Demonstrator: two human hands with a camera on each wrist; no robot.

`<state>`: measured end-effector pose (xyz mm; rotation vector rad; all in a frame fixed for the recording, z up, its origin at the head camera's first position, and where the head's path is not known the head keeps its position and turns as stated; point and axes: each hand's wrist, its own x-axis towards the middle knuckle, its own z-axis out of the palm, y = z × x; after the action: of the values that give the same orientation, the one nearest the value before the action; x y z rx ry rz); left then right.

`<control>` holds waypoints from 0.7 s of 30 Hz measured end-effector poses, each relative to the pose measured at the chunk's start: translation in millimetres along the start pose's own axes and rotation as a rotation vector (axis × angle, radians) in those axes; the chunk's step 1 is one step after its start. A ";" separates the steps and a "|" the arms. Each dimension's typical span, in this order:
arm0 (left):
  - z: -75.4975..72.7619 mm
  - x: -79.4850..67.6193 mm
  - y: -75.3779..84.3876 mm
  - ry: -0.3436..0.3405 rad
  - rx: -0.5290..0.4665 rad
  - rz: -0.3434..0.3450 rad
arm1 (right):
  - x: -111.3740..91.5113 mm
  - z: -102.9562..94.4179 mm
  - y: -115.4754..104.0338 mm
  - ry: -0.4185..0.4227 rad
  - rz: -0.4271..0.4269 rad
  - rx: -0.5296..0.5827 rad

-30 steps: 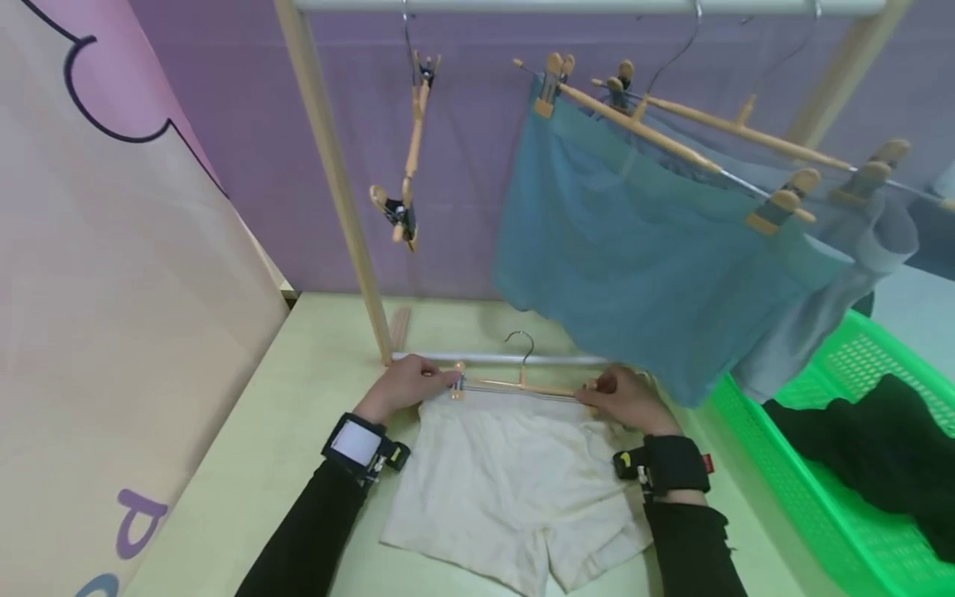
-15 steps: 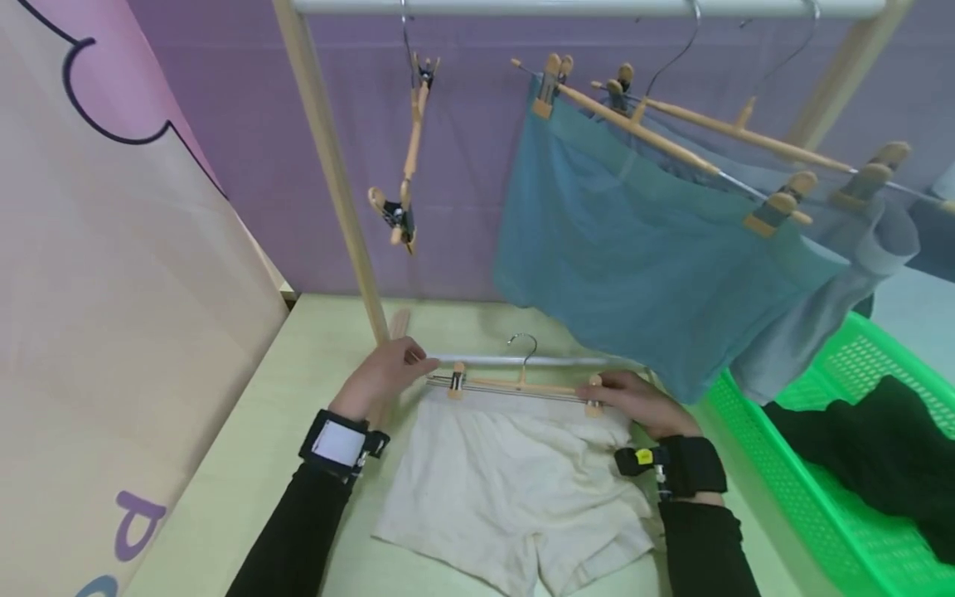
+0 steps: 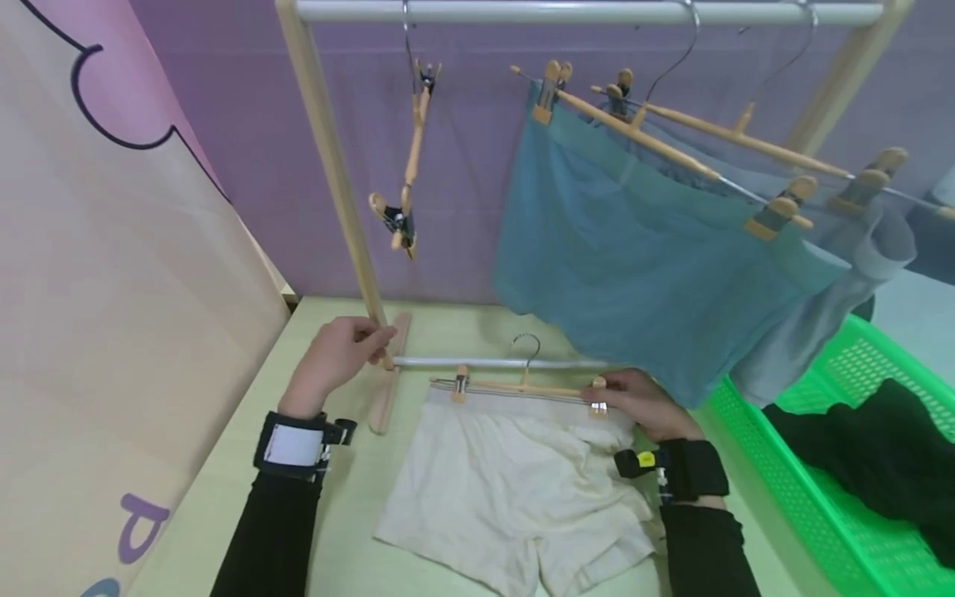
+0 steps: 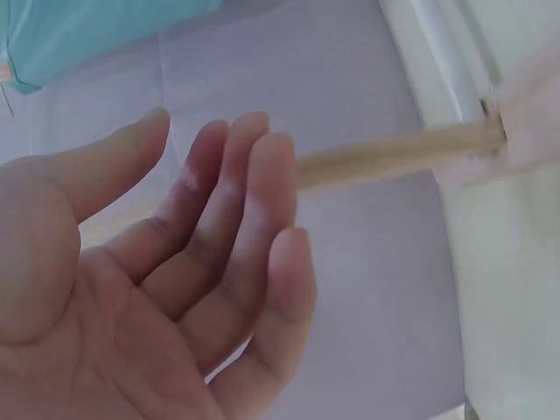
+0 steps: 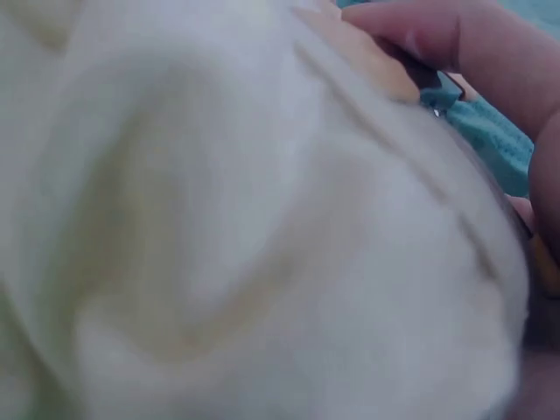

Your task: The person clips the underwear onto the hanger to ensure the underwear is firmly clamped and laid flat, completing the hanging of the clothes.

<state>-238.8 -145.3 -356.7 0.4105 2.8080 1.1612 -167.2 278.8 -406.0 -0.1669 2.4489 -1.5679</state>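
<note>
Your white shorts (image 3: pixel 515 489) lie spread on the worktop (image 3: pixel 351 514), legs towards you and waistband along the clip hanger (image 3: pixel 525 388), presumably so both clips meet the band squarely. Your right hand (image 3: pixel 643 401) has its grip pinching the right clip (image 3: pixel 598 408), which seems to steady that end. Your left hand (image 3: pixel 334 358) has its grip released, fingers loosely bent beside the rack post (image 3: pixel 333 166), well apart from the left clip (image 3: pixel 460 385).

The left wrist view shows that palm bare, which the head view conceals. The right wrist view brings your finger on the wooden clip close, but leaves out the left clip.
</note>
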 end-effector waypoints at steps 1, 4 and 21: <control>-1.5 -0.5 -0.3 0.019 0.009 -0.011 | 0.0 0.0 -1.3 0.005 0.009 0.001; -4.0 -1.5 -1.7 0.080 0.042 -0.047 | 0.3 0.5 -4.4 0.003 0.019 0.012; 9.5 13.9 -10.4 0.212 -0.013 -0.003 | 2.8 2.0 -6.4 0.020 -0.030 0.010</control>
<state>-252.8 -142.1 -370.3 0.2981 2.9742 1.2937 -169.6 273.8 -401.4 -0.1875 2.4646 -1.6010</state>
